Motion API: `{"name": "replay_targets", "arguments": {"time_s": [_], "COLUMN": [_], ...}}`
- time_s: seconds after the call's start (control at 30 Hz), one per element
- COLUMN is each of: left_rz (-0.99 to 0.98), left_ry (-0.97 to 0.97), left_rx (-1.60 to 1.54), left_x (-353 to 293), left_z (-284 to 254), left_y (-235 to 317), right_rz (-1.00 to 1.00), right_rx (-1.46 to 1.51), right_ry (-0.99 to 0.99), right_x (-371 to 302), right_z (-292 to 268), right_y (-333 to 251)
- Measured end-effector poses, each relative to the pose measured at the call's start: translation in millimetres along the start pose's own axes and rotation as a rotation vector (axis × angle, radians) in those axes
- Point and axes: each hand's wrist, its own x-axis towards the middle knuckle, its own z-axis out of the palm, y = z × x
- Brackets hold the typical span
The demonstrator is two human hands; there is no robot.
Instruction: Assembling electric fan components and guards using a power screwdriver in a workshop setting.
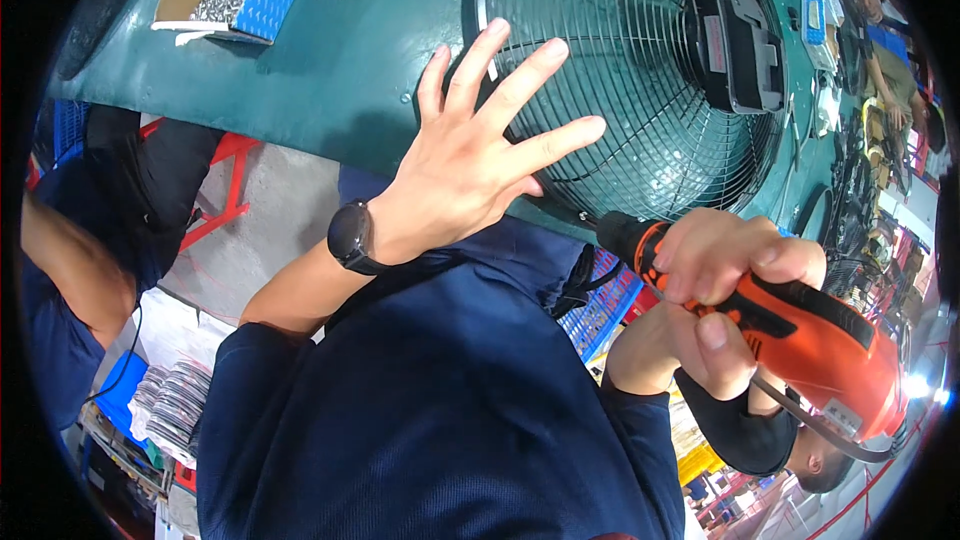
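1. Green table [330, 90] – the largest surface, across the top of the frame.
2. Black wire grille [650, 80], on the table at upper centre-right; its curved rim runs down toward the drill's front end.
3. Orange power drill [830, 365], lower right; its long axis slants from there up-left, with the nose directed at the grille's lower edge.
4. Left hand [470, 155], centre: holding nothing, fingers fanned wide over the grille's left rim. Whether it presses on the wires I cannot tell.
5. Right hand [735, 260], right of centre, wrapped round the drill; the grille lies up-left of it.
6. Drill tip [590, 221], just beside the grille's lower edge – contact unclear – with the left thumb near, above-left.
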Motion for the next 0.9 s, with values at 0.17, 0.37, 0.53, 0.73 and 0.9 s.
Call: {"name": "replay_targets", "arguments": {"time_s": [0.17,0.37,0.53,0.73,0.9], "left_rz": [0.004,0.003,-0.008,0.030,-0.003], "left_ry": [-0.015,0.011,0.032,0.083,0.062], "left_rx": [-0.036,-0.027,-0.024,-0.032,-0.020], "left_x": [1.1,-1.2,-4.5,3.1,-3.1], "left_z": [-0.8,2.6,4.9,6.6,6.6], "left_y": [-0.4,-1.3,-2.5,2.6,-2.8], "right_rz": [-0.005,-0.084,-0.022,-0.005,0.046], "right_rx": [-0.011,-0.032,-0.036,-0.053,-0.048], "right_ry": [-0.032,0.085,0.051,-0.131,-0.157], "right_x": [-0.4,-3.8,-6.8,-3.3,2.5], "right_z": [-4.0,1.3,-5.9,-14.0,-11.9], "right_y": [-3.8,-0.4,0.0,-8.8,-1.6]}}
